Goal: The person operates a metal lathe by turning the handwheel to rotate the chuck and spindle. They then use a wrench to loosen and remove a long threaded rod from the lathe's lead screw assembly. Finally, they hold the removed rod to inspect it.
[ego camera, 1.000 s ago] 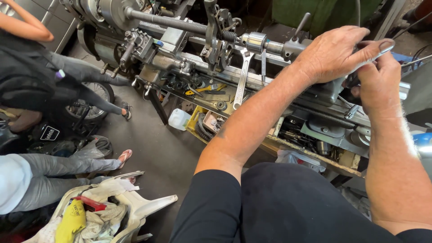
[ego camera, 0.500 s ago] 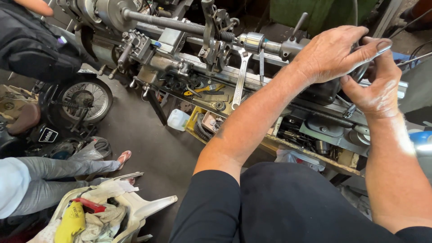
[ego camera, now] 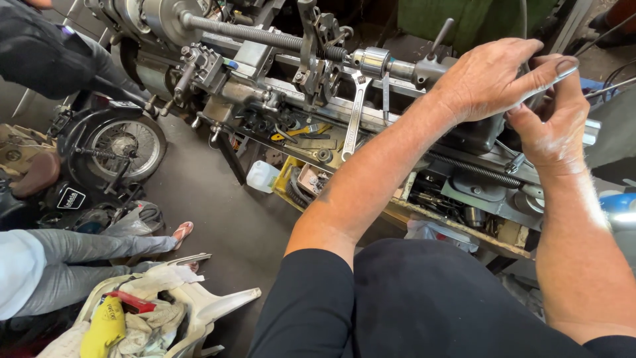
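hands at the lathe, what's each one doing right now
Left hand: closed over the grey metal lathe's tailstock end.
Right hand: fingers curled on something hidden; cannot tell what.

Handwheel (ego camera: 530, 86) mostly hidden behind both hands

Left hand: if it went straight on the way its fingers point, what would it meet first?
The left hand points rightward at the right hand; its fingertips seem to touch that hand's raised fingers, so it would probably meet them first. Depth is unclear.
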